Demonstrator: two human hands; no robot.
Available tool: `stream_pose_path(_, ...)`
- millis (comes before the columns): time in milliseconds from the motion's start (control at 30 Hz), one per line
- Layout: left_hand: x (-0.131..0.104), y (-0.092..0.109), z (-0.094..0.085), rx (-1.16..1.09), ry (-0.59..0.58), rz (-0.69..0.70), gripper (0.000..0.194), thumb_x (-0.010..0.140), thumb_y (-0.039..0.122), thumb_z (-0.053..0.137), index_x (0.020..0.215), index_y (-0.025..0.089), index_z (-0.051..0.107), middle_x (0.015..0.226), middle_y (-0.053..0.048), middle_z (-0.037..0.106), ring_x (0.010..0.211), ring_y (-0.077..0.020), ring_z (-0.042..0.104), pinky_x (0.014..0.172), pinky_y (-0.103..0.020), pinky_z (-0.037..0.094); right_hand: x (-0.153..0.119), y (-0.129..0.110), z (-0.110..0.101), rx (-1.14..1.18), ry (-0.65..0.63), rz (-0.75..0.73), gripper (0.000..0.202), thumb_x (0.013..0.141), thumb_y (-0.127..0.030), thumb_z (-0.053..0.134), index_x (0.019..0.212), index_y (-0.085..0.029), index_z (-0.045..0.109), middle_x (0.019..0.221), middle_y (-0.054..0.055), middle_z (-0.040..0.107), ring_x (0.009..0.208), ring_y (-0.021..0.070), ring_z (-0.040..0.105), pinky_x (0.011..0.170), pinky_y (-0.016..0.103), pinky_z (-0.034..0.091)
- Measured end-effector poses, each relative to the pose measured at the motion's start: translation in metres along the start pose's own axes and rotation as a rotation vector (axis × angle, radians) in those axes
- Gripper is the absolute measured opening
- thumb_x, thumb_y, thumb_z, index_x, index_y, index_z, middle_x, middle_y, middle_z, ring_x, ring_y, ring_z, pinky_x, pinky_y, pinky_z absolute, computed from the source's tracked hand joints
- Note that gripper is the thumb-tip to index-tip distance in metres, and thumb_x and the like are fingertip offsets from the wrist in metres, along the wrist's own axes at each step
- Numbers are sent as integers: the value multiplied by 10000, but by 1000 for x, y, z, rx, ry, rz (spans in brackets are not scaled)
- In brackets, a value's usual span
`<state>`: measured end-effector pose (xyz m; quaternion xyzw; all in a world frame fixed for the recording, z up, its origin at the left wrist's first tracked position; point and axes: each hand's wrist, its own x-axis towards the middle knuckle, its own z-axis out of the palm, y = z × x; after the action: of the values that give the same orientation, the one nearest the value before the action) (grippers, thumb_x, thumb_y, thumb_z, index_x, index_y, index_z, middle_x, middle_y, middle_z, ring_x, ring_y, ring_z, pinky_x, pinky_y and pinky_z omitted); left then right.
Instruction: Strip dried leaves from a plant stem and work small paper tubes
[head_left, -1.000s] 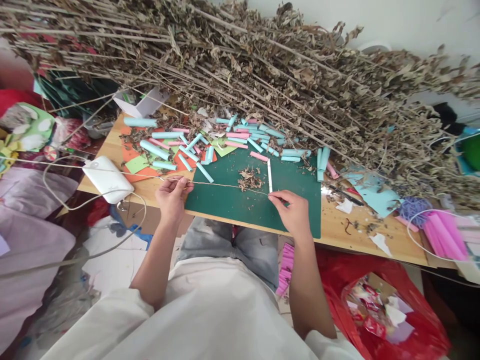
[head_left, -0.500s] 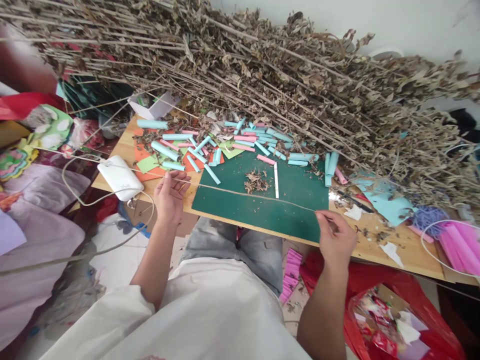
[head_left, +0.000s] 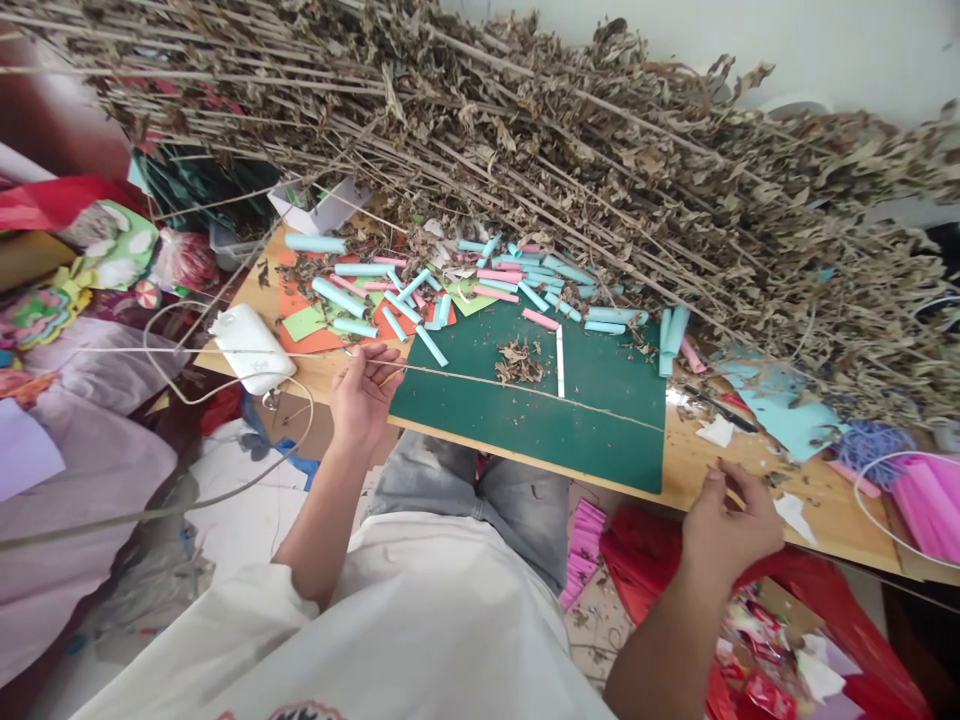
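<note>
A long, thin dried plant stem (head_left: 517, 386) stretches across the view above the green mat (head_left: 480, 410). My left hand (head_left: 365, 395), palm up, grips it between thumb and fingers near the mat's left edge. The stem's bare right end points toward the mat's right edge, apart from my right hand (head_left: 731, 525). That hand is over the table's front edge, thumb and forefinger pinched together; whatever they may hold is too small to make out. Below the stem's line of sight lie crumbled dry leaves (head_left: 521, 362) and a narrow white strip (head_left: 560, 362).
A large heap of dried leafy stalks (head_left: 480, 150) covers the back of the table. Blue and pink paper rolls (head_left: 510, 275) are scattered before it. A white power bank (head_left: 253, 348) with a cable lies left. A red bag of scraps (head_left: 817, 590) stands below right.
My right hand has come off the stem's end and moved right and toward me. The left hand keeps the stem and has shifted slightly right in view.
</note>
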<state>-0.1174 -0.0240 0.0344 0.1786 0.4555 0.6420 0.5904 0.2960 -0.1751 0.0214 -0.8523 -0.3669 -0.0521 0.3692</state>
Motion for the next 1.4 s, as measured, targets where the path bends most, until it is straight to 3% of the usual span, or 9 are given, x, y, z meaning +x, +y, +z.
stream_pose_path(167,-13,5,7,30,-62,-39,297,865,419,633,903,133,699,867,-76,750,778,-160,732,617,-198,580,-15,-69,-3,-164,203,-363,416,799,-261,634,1175,-84,658,1154,227,658,1112,388,595,940,559,463)
stream_pose_path(333,-45,1,17,91,-218,-181,317,883,424,605,983,144,712,982,-109,752,902,-216,731,663,-247,600,-57,-153,6,5,-89,-734,390,854,-276,632,1233,-183,606,1264,139,627,1311,348,473,1103,573,323)
stream_pose_path(433,-64,-4,23,116,-287,-298,323,880,428,606,980,140,717,971,-121,752,850,-222,734,680,-290,608,-73,-180,14,-14,-203,-846,400,881,-267,620,1274,-204,582,1327,120,601,1379,338,401,1161,589,196)
stream_pose_path(500,-72,-6,26,135,-317,-326,327,880,425,608,971,133,721,952,-129,753,822,-224,732,678,-305,609,-74,-186,20,-12,-278,-901,360,904,-244,601,1262,-218,588,1280,97,635,1340,295,458,1178,573,157)
stream_pose_path(633,-77,-6,27,193,-373,-334,344,890,424,599,958,114,730,951,-145,746,853,-231,724,698,-303,605,-66,-179,29,76,-355,-957,197,928,-204,579,1111,-216,651,968,33,721,1009,168,640,1148,450,277)
stream_pose_path(767,-69,0,17,148,-329,-277,361,882,450,601,1007,134,724,1025,-134,735,909,-227,714,758,-314,602,-58,-165,27,134,-311,-947,131,906,-172,611,1009,-203,686,806,21,698,802,135,629,877,305,434)
stream_pose_path(867,-58,9,4,32,-157,-168,346,851,482,623,978,177,723,972,-92,743,864,-187,714,741,-273,598,-55,-155,21,126,-261,-894,143,895,-165,625,1016,-198,692,803,32,698,760,136,619,766,284,424)
stream_pose_path(1100,-23,37,-30,-78,203,-6,176,834,382,631,897,231,695,915,-23,730,802,-92,684,719,-154,556,-47,-121,10,90,-223,-843,143,893,-171,623,1001,-209,708,840,38,714,772,139,642,784,283,446)
stream_pose_path(1400,-14,48,-44,-209,293,81,213,842,354,627,977,197,673,858,0,699,709,-61,634,657,-121,533,-42,-57,-22,-2,-218,-810,161,859,-148,647,1000,-205,702,882,50,729,812,165,661,804,312,502)
